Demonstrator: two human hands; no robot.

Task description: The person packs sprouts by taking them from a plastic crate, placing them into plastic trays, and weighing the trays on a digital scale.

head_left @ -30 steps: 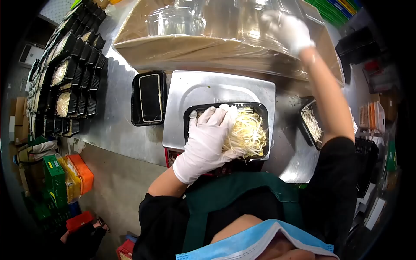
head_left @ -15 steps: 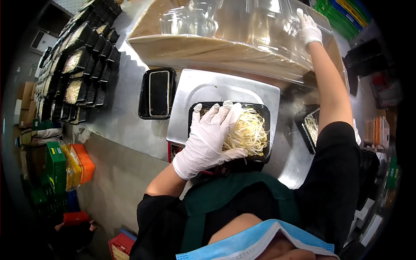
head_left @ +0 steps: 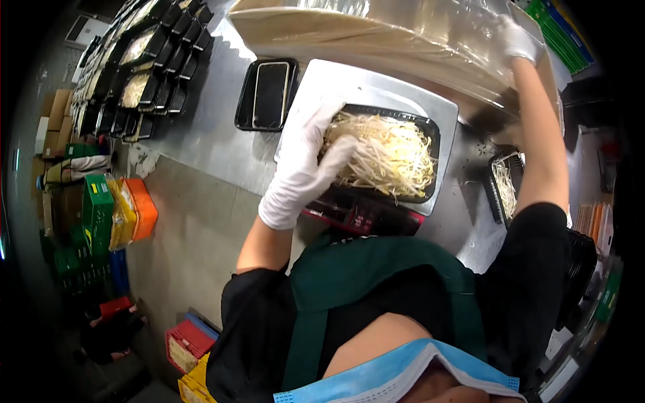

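Note:
A black tray of bean sprouts point(head_left: 386, 158) rests on the metal platform of a scale point(head_left: 322, 80), the sprouts heaped to its rim. My left hand point(head_left: 302, 161), in a white glove, lies at the tray's left end. Its thumb touches the sprouts and its fingers stretch along the edge, apart from the thumb. At the far right my gloved right hand point(head_left: 516, 40) reaches to the back of a box lined with clear plastic point(head_left: 383, 40). Blur hides those fingers, so I cannot see whether they hold anything.
Stacked black trays of sprouts point(head_left: 138, 74) stand at the left of the metal table. A black tray with a pale-rimmed rectangle inside point(head_left: 271, 95) lies left of the scale. Another sprout tray point(head_left: 504, 185) sits by my right forearm. Crates point(head_left: 139, 209) stand beyond the table at left.
My left hand has shifted from lying across the sprouts to the tray's left end, uncovering more of them. My right hand still reaches to the plastic-lined box. The camera view has shifted.

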